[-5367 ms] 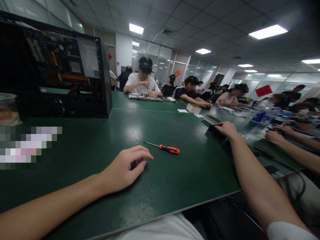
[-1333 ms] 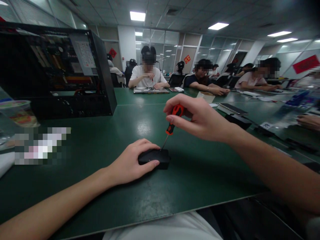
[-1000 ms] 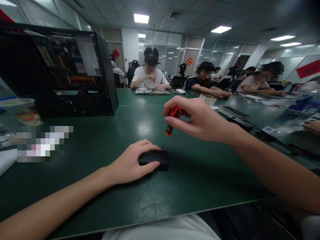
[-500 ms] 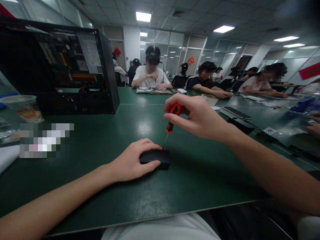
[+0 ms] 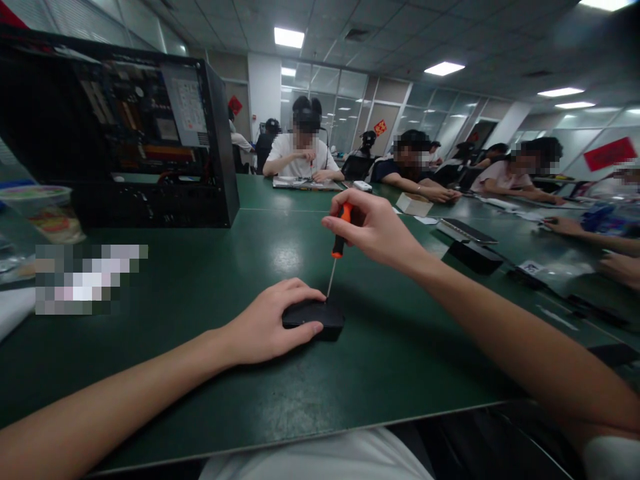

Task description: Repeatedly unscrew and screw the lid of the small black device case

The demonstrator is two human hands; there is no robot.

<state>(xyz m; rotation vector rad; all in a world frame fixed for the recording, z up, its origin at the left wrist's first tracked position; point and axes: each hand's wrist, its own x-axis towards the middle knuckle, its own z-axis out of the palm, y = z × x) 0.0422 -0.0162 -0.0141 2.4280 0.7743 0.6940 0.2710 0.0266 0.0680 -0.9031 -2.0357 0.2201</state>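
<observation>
A small flat black box [image 5: 320, 321] lies on the green table [image 5: 210, 280] in front of me. My left hand [image 5: 265, 325] grips its left end, thumb along the near side and fingers over the top. My right hand [image 5: 377, 229] pinches the orange and black handle of a small screwdriver [image 5: 336, 250]. The tool stands nearly upright, and its thin metal tip touches the top of the black box near the far edge.
An open black computer case [image 5: 120, 133] stands at the back left. A plastic cup [image 5: 43, 210] sits at the far left. Other people sit along the far and right sides with phones, a white box [image 5: 413, 203] and black devices [image 5: 475, 257].
At first the screwdriver lay on the table and my right hand reached for a black object at the right. Over the last second the screwdriver has stood more upright on the box.
</observation>
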